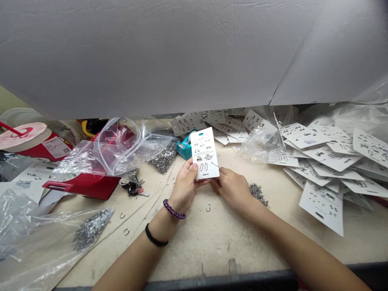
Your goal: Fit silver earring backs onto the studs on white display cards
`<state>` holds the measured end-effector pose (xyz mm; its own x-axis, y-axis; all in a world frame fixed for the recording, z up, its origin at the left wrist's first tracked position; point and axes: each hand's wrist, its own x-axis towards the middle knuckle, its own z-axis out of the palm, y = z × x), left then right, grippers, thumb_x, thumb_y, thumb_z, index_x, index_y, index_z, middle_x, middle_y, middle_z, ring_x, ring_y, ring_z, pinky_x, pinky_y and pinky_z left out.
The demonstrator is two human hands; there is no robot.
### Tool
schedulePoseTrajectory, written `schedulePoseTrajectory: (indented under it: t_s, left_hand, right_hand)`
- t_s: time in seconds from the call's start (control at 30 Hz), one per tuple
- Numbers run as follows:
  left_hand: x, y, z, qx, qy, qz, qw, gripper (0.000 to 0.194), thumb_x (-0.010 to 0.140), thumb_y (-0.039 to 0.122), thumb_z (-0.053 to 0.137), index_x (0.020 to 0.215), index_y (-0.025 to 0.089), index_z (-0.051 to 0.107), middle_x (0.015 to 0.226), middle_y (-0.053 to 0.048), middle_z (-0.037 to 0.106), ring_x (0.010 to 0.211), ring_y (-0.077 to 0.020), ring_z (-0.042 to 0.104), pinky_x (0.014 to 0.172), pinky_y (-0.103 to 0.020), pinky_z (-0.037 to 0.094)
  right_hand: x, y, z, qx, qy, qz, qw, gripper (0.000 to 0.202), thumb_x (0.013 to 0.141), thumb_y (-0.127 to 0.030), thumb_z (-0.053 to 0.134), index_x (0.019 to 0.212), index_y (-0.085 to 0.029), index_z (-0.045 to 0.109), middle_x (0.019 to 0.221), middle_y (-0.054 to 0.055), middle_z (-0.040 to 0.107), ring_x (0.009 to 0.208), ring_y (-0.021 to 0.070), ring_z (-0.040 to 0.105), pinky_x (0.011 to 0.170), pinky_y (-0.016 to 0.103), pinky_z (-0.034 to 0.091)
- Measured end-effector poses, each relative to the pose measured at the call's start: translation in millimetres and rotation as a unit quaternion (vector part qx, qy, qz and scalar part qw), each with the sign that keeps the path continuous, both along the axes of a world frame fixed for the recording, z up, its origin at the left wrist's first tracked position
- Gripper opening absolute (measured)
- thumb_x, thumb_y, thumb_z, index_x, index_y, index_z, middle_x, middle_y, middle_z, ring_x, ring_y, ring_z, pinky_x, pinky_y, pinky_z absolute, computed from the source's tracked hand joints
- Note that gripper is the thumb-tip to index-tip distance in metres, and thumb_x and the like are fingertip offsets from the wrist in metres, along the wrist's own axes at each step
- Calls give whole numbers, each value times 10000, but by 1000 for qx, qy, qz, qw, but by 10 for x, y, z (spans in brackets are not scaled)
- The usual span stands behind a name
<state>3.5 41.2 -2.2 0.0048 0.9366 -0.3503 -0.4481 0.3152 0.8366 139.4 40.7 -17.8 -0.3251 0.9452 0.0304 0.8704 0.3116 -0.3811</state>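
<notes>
A white earring card (205, 153) with rows of small metal earrings is upright over the middle of the table. My left hand (185, 182) grips its lower left edge, thumb on the front. At the card's lower right corner is my right hand (232, 184), its fingers pinched together by a thin metal piece that sticks out there; part of the fingers is behind the card. A small pile of metal pieces (257, 195) lies beside my right wrist. Below the card, a loose metal ring (207, 207) rests on the table.
Many filled cards (324, 157) are heaped at the right. Behind my left hand are a teal tape dispenser (184, 148) and a bag of metal parts (164, 157). At the left are a red scoop (87, 186), a cup (36, 141) and clear bags (54, 234). A white panel (182, 56) spans the top.
</notes>
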Motion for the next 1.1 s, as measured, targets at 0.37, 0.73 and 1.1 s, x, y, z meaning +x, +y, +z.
schedulePoseTrajectory:
  t_s: [0.37,0.73,1.1]
  left_hand:
    - [28,-117,1,-71,-283,-90,952,189,798,136,534,948,246,504,707,55,502,557,-34,497,475,-132,430]
    - [89,-217,46,-32,-268,-147,952,356,682,178,676,969,267,486,657,75,420,479,-22,436,412,-128,405]
    - [139,-232,10,2,-281,-170,945,296,650,212,714,857,209,502,650,54,513,484,-37,491,438,-158,507]
  right_hand:
    - [82,-39,194,-85,480,-82,869,166,794,-326,545,831,-175,602,798,20,629,657,112,558,569,225,440]
    - [14,-152,218,-150,578,-85,797,131,753,-306,604,801,-192,649,742,1,614,515,60,480,465,195,401]
    - [62,-220,267,-171,604,-65,776,111,762,-285,613,774,-185,660,755,12,589,559,75,554,462,191,464]
